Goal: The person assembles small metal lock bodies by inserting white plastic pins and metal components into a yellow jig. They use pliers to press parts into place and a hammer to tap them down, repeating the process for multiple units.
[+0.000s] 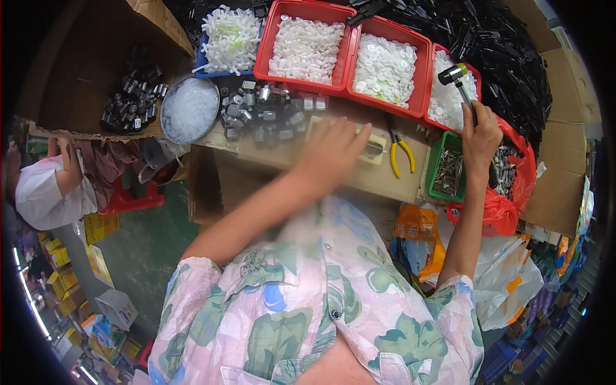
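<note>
My right hand (481, 138) is closed round the handle of a small hammer (453, 74) with a black and yellow head, raised above the right side of the bench. Motion blurs my left hand (330, 154), which reaches over a cream-coloured block (373, 153) with its fingers stretched out. Under the fingers a slot with a dark metal part shows at the block's right end; the hand hides the rest. To the left of the block lies a heap of shiny metal caps (263, 115). Yellow-handled pliers (403, 154) rest to its right.
Red bins (350, 86) of small white plastic pieces line the back, beside a blue tray (204, 72). A round bowl (168, 119) and a cardboard box (70, 83) stand left. A green tray (438, 186) of metal pins and a red bag (523, 183) sit right. Black parts (507, 58) pile behind.
</note>
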A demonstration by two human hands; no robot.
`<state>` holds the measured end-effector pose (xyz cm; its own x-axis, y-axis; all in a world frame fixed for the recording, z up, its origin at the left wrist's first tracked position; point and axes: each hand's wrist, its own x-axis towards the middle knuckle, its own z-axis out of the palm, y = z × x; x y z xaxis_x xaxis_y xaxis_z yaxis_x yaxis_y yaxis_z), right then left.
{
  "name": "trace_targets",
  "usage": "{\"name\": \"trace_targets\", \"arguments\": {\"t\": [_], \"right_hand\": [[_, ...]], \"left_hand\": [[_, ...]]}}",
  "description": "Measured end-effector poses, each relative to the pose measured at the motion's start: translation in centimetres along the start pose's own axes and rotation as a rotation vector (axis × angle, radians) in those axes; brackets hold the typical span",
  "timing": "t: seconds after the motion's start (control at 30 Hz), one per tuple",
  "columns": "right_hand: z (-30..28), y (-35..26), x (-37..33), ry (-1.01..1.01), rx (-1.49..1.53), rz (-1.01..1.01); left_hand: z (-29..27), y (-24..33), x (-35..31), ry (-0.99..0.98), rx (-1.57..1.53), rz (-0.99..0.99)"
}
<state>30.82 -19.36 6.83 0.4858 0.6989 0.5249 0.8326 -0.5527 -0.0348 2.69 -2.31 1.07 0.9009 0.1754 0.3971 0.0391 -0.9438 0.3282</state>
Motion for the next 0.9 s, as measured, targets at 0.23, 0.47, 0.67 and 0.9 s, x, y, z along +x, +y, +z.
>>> {"name": "trace_targets", "arguments": {"t": [0.23,0.47,0.67,0.9], "right_hand": [[-0.2,-0.9,0.1,0.081,-0.028,-0.03],[-3.2,-8.6,-6.5,-0.357,0.357,-0.029],[-2.2,-10.5,-8.0,-0.494,0.22,-0.095],[-0.8,-10.8,-7.1,-0.489,0.157,-0.004]], "left_hand": [[-3.3,-0.3,1.6,0.142,-0.447,-0.21],[-6.1,-1.7,0.2,0.349,-0.749,-0.211],[-5.2,-1.4,-1.5,0.354,-0.583,-0.047],[-4.1,-1.0,-1.9,0.232,-0.593,-0.232]]}}
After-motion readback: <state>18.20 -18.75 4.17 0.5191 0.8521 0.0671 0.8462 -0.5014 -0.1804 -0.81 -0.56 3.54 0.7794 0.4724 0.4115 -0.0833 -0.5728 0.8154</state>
